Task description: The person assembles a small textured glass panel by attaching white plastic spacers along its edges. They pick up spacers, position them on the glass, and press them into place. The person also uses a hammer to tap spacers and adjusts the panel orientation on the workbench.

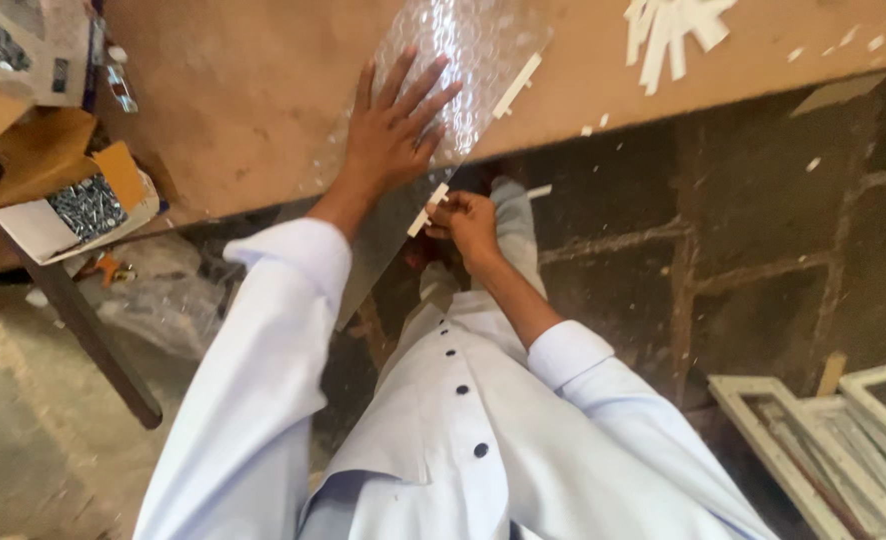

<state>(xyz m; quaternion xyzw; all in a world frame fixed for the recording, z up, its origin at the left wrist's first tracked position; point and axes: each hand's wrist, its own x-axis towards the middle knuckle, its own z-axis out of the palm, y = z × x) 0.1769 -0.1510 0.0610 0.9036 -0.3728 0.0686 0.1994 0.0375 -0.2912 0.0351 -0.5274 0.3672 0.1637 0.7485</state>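
A clear textured glass sheet [473,45] lies on the brown wooden workbench [233,90] and sticks out past its near edge. My left hand [395,128] is pressed flat on it, fingers spread. Just below the bench edge, my right hand [466,222] pinches a small white strip [427,211] against the sheet's overhanging edge. Another white strip [518,85] lies on the sheet's right side. I wear a pale blue long-sleeved garment with dark buttons.
A pile of white strips [668,30] sits at the bench's far right. An open cardboard box of screws [87,205] rests at the left. White window frames [833,440] lie on the stone floor at the lower right. A dark bar [63,300] slants down on the left.
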